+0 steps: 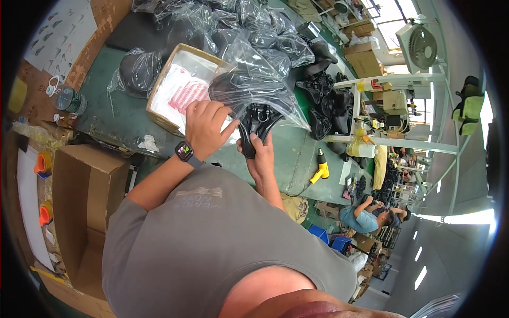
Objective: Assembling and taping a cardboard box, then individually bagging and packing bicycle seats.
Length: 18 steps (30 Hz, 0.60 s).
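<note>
A black bicycle saddle (246, 142) lies partly inside a clear plastic bag (283, 98), its underside and rails facing up. Its wide end is in the bag, while the narrow nose sticks out toward me. My right hand (260, 153) is closed around the nose, thumb on top. Beside the saddle's left edge, my left hand (208, 127) has its fingers bent and appears to pinch the bag's rim; the exact contact is partly hidden. Under and beyond that hand stands an open cardboard box (164, 79) holding white bags with red print (188, 95).
Several bagged saddles (249, 26) pile up at the back of the green table (119, 127). Bare black saddles (323, 106) lie farther right. A yellow heat gun (321, 168) rests right of my hands. A bottle (71, 100) and large carton (87, 201) are left. Another person (360, 217) sits right.
</note>
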### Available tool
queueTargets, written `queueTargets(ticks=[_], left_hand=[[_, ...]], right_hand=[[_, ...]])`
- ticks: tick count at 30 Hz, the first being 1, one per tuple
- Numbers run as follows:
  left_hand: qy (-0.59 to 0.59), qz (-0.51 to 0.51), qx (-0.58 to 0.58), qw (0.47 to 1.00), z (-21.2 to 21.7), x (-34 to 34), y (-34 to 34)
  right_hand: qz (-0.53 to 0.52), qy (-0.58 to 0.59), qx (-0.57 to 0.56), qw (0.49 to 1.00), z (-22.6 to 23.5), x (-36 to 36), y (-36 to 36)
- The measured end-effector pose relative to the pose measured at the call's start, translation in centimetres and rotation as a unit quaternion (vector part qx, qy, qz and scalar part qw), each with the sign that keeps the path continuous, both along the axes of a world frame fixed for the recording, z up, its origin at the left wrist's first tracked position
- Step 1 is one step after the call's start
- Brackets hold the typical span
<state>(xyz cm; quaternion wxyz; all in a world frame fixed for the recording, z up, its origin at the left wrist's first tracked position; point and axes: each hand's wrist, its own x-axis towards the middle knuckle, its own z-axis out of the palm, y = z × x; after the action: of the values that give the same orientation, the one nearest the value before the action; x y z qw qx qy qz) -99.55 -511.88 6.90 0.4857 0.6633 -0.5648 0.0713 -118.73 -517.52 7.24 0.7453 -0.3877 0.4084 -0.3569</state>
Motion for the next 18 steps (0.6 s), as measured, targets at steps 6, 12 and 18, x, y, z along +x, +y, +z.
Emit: queueTargets(ticks=[6, 12, 18], left_hand=[[0.049, -0.023, 0.033, 0.998, 0.2, -0.4, -4.6], [0.073, -0.025, -0.083, 0.994, 1.5, 0.0, -9.3], [-0.049, 0.2, -0.085, 0.975, 4.3, 13.2, -17.5]], right_hand=[[-0.011, 0.046, -0.062, 0.997, 0.1, 0.9, -3.3], [-0.04, 0.431, -0.492, 0.756, -3.7, 1.9, -10.0], [0.224, 0.18, -0.465, 0.838, -3.5, 1.6, -20.3]])
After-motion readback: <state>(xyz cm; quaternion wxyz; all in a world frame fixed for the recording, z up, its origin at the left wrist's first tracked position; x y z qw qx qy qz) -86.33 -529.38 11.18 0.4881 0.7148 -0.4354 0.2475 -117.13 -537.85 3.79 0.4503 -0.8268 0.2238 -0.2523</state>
